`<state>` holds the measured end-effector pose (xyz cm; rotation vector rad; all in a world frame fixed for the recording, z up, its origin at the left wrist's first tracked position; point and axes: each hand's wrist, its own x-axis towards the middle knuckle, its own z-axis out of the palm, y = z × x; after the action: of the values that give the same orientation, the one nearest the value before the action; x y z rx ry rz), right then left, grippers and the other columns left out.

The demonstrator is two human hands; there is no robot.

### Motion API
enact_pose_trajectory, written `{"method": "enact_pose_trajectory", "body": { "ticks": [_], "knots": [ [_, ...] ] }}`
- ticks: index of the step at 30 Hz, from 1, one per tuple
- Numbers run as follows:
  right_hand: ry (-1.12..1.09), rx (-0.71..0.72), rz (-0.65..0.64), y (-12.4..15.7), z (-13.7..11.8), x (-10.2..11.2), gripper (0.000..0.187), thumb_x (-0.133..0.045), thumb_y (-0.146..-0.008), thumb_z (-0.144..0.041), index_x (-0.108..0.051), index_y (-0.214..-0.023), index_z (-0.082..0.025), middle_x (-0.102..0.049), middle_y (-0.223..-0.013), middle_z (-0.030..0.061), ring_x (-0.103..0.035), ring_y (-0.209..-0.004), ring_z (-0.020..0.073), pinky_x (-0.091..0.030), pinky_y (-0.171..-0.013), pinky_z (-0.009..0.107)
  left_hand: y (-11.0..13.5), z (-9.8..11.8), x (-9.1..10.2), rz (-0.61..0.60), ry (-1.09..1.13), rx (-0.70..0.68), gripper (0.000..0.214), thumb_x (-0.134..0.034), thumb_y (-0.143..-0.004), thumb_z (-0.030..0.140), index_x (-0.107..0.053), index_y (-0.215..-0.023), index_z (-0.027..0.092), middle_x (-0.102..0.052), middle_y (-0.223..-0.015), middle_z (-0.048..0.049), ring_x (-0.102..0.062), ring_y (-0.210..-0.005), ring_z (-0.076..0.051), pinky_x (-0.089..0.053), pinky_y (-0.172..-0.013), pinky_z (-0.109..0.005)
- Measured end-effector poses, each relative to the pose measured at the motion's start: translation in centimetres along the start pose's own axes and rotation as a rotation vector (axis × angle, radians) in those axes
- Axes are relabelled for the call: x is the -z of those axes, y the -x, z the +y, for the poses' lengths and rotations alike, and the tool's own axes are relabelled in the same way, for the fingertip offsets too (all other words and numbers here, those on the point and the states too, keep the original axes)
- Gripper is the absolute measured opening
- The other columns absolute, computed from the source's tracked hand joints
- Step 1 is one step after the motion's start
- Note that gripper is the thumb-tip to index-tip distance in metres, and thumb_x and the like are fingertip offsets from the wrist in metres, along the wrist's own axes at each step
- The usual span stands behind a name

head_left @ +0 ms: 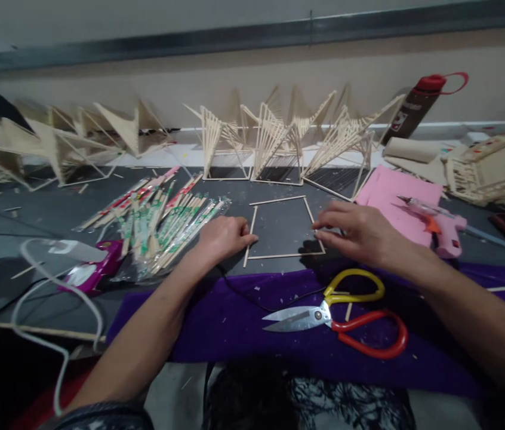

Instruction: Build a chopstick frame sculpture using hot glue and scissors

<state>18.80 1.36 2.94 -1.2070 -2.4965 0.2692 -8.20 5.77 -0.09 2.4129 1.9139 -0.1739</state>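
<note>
Four thin wooden sticks lie on the dark tabletop in a rough four-sided outline. My left hand (225, 239) is curled, with thumb and fingertips closed on the left stick (254, 222), whose lower end runs past the bottom stick (286, 255). On the other side, my right hand (360, 230) holds the right stick (308, 209) between thumb and fingers near its middle. The top stick (277, 200) lies slightly tilted, its left end just apart from the left stick. Yellow-and-red-handled scissors (319, 315) rest with blades parted on the purple cloth (230, 340) below the outline.
Plastic-wrapped chopsticks (181, 224) and a magenta glue gun (100, 266) with a pale cord lie left. A pink glue gun (447, 233) rests by pink paper (396, 191) at right. Stick structures (274, 143) and a dark bottle (416, 110) stand along the wall.
</note>
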Motion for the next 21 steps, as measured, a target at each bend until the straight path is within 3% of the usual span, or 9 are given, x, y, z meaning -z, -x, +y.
{"method": "enact_pose_trajectory", "body": {
  "ticks": [10, 14, 18, 21],
  "knots": [
    [-0.102, -0.119, 0.195, 0.4, 1.6, 2.7, 0.017, -0.054, -0.083, -0.025, -0.068, -0.086, -0.017, -0.064, -0.083, 0.0038, -0.056, -0.071, 0.0125, -0.04, -0.064, 0.025, -0.5, -1.2, 0.4, -0.066, 0.014, 0.027, 0.029, -0.044, -0.076, 0.043, -0.064, -0.074, 0.022, -0.067, -0.076, -0.0048, -0.059, -0.071, -0.019, -0.032, -0.055, -0.025],
    [-0.179, -0.177, 0.284, 1.3, 2.4, 5.4, 0.014, -0.058, -0.079, -0.024, -0.07, -0.081, -0.017, -0.065, -0.077, 0.0024, -0.057, -0.07, 0.0131, -0.041, -0.064, 0.025, -0.7, -1.3, 1.1, -0.111, -0.014, 0.102, 0.032, -0.039, -0.078, 0.044, -0.063, -0.079, 0.022, -0.067, -0.079, -0.0057, -0.058, -0.073, -0.021, -0.03, -0.054, -0.026],
    [-0.215, -0.319, 0.385, 3.8, 4.2, 8.4, 0.016, -0.059, -0.078, -0.029, -0.07, -0.079, -0.018, -0.065, -0.076, 0.0025, -0.057, -0.069, 0.0138, -0.041, -0.061, 0.026, -0.9, -1.4, 1.7, -0.143, -0.014, 0.092, 0.035, -0.033, -0.08, 0.045, -0.061, -0.083, 0.023, -0.066, -0.082, -0.0057, -0.058, -0.075, -0.023, -0.03, -0.055, -0.027],
    [-0.155, -0.465, 0.432, 7.1, 6.3, 9.4, 0.02, -0.059, -0.078, -0.034, -0.07, -0.081, -0.018, -0.065, -0.072, 0.0022, -0.057, -0.065, 0.0142, -0.04, -0.058, 0.025, -1.0, -1.3, 1.8, -0.173, -0.033, 0.109, 0.037, -0.032, -0.081, 0.048, -0.061, -0.087, 0.025, -0.066, -0.087, -0.0061, -0.059, -0.08, -0.025, -0.031, -0.057, -0.027]
  ]
}}
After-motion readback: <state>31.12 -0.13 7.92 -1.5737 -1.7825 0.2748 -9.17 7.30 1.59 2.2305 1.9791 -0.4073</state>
